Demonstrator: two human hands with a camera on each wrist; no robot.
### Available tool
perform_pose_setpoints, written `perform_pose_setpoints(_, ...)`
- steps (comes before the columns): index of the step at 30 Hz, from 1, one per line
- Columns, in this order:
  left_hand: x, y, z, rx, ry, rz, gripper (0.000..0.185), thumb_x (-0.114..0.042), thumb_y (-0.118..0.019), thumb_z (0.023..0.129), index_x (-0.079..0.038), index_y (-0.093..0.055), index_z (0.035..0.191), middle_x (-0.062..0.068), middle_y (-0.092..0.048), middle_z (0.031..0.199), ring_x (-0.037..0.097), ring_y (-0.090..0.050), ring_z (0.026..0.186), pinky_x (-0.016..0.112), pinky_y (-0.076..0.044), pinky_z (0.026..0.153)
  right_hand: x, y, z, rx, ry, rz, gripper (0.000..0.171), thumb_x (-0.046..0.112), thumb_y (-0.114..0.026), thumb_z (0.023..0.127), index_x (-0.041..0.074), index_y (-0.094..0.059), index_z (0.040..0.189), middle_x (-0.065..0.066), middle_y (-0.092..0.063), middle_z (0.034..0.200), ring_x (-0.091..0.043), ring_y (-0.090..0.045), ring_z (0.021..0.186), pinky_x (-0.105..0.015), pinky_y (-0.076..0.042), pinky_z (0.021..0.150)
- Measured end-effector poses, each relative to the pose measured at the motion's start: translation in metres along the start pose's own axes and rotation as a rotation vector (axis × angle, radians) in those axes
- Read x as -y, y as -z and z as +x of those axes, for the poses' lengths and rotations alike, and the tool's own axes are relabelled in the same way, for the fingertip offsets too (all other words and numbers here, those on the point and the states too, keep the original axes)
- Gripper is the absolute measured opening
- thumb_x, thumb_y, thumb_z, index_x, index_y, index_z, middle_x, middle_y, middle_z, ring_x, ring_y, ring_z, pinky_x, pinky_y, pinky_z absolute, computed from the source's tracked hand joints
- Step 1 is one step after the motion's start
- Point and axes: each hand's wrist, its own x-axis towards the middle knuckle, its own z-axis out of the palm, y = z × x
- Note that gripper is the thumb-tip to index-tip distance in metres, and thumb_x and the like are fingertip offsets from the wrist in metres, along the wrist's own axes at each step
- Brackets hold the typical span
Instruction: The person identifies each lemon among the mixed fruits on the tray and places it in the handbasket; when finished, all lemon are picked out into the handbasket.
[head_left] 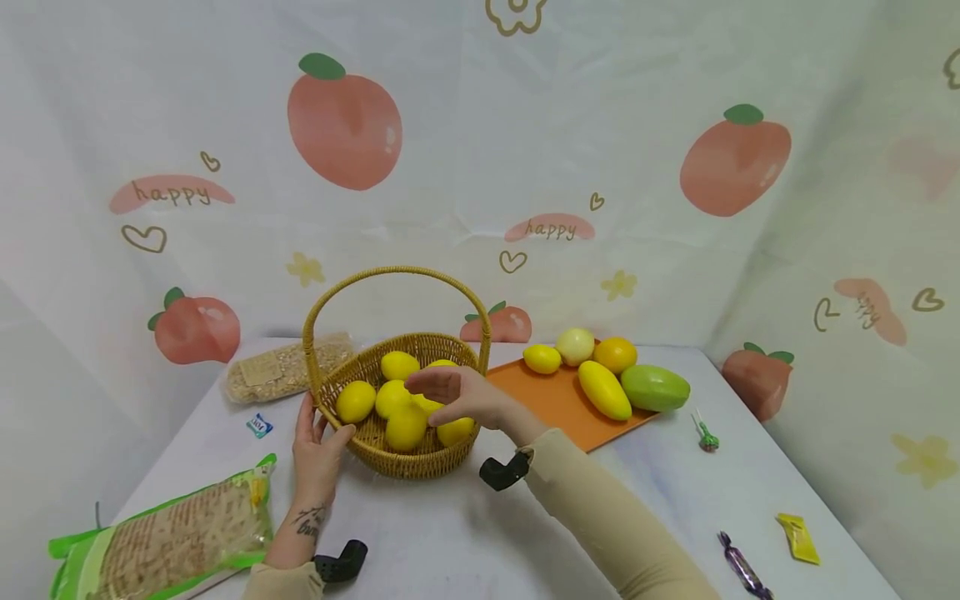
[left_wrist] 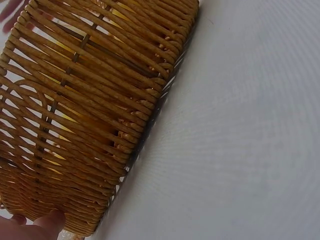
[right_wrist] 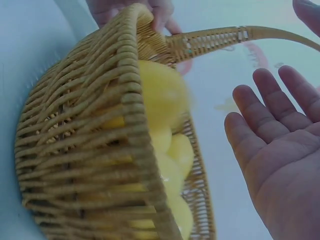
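A wicker basket (head_left: 405, 468) with a tall arched handle stands on the white table, holding several lemons (head_left: 356, 402). At its left side, my left hand (head_left: 318, 450) grips the rim, thumb over the edge and fingers outside. My right hand (head_left: 472, 396) hovers over the basket's right part, fingers extended and thumb apart. In the right wrist view, the palm of that hand (right_wrist: 285, 160) holds nothing, while a blurred lemon (right_wrist: 162, 92) shows just inside the rim. The left wrist view shows the basket's woven wall (left_wrist: 80, 100) up close, with fingertips (left_wrist: 50, 222) against it.
Right of the basket lies an orange tray (head_left: 551, 404) bearing a green papaya-like fruit (head_left: 655, 388) and several yellow or pale fruits. A bag of oats (head_left: 270, 375), a green-edged bag (head_left: 180, 533) and a small blue packet (head_left: 259, 425) lie left. Wrapped candies (head_left: 744, 567) lie front right.
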Motion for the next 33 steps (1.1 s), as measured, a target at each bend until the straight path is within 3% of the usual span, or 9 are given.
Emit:
perform_pose_setpoints(4,-0.002,-0.001,0.002,-0.006,0.006,0.007,0.083,0.003,-0.052,0.086,-0.025,-0.008,0.15,-0.004,-0.003,0.156,0.025,-0.016,0.141,0.024,-0.035,0.105,0.002,0.009,-0.018,-0.028,0.053,0.054,0.058,-0.009,-0.06,0.078,-0.012,-0.039,0.132,-0.034,-0.038,0.135,-0.037,-0.039,0.129,-0.042,-0.029,0.11)
perform_pose_setpoints(8,-0.003,-0.001,0.004,-0.018,0.009,0.011,0.084,0.003,-0.053,0.085,-0.026,-0.009,0.15,-0.005,-0.005,0.156,0.024,-0.018,0.14,0.036,-0.03,0.109,0.002,0.024,-0.041,-0.069,0.111,0.102,0.06,-0.001,-0.067,0.079,-0.012,-0.039,0.131,-0.024,-0.047,0.134,-0.033,-0.041,0.128,-0.047,-0.025,0.111)
perform_pose_setpoints(12,-0.003,0.0,0.005,-0.023,0.011,0.014,0.084,0.003,-0.053,0.084,-0.026,-0.009,0.15,-0.005,-0.004,0.156,0.025,-0.017,0.14,0.036,-0.03,0.109,0.001,0.047,-0.061,-0.145,0.171,0.113,0.06,0.009,-0.071,0.079,-0.007,-0.044,0.13,-0.008,-0.055,0.128,-0.025,-0.046,0.126,-0.039,-0.031,0.11)
perform_pose_setpoints(15,-0.003,0.0,0.005,-0.022,0.012,0.014,0.084,0.002,-0.053,0.085,-0.027,-0.008,0.15,-0.005,-0.003,0.156,0.025,-0.016,0.141,0.037,-0.029,0.11,-0.004,0.069,-0.07,-0.258,0.174,0.118,0.057,0.01,-0.072,0.078,-0.003,-0.048,0.128,-0.003,-0.059,0.123,-0.019,-0.052,0.12,-0.033,-0.036,0.106)
perform_pose_setpoints(19,-0.003,0.0,0.004,-0.028,0.01,0.017,0.085,0.002,-0.053,0.085,-0.025,-0.006,0.15,-0.005,-0.002,0.157,0.025,-0.016,0.141,0.041,-0.027,0.11,-0.018,0.101,-0.073,-0.462,0.11,0.108,0.054,0.0,-0.065,0.081,-0.011,-0.043,0.129,-0.005,-0.061,0.12,-0.013,-0.056,0.112,-0.027,-0.044,0.098)
perform_pose_setpoints(24,-0.003,0.002,0.002,-0.02,0.017,0.013,0.085,0.003,-0.052,0.085,-0.025,-0.005,0.15,-0.005,-0.001,0.157,0.024,-0.014,0.141,0.042,-0.025,0.111,-0.037,0.13,-0.069,-0.683,-0.046,0.061,0.052,-0.005,-0.057,0.085,-0.01,-0.038,0.134,-0.018,-0.051,0.131,-0.025,-0.047,0.122,-0.025,-0.044,0.097)
perform_pose_setpoints(29,-0.001,0.002,0.0,-0.011,0.025,0.018,0.085,0.003,-0.052,0.086,-0.025,-0.004,0.15,-0.005,0.001,0.157,0.024,-0.013,0.142,0.043,-0.024,0.111,-0.047,0.142,-0.067,-0.784,-0.167,-0.007,0.052,0.0,-0.059,0.085,-0.004,-0.042,0.134,-0.024,-0.04,0.139,-0.034,-0.035,0.131,-0.039,-0.034,0.108)
perform_pose_setpoints(33,0.001,0.0,-0.001,0.0,0.026,0.015,0.085,0.003,-0.052,0.086,-0.024,-0.004,0.15,-0.003,0.0,0.157,0.026,-0.013,0.142,0.034,-0.029,0.11,-0.051,0.147,-0.069,-0.807,-0.22,-0.076,0.054,0.002,-0.061,0.085,-0.003,-0.041,0.135,-0.022,-0.04,0.14,-0.033,-0.032,0.134,-0.044,-0.028,0.111)
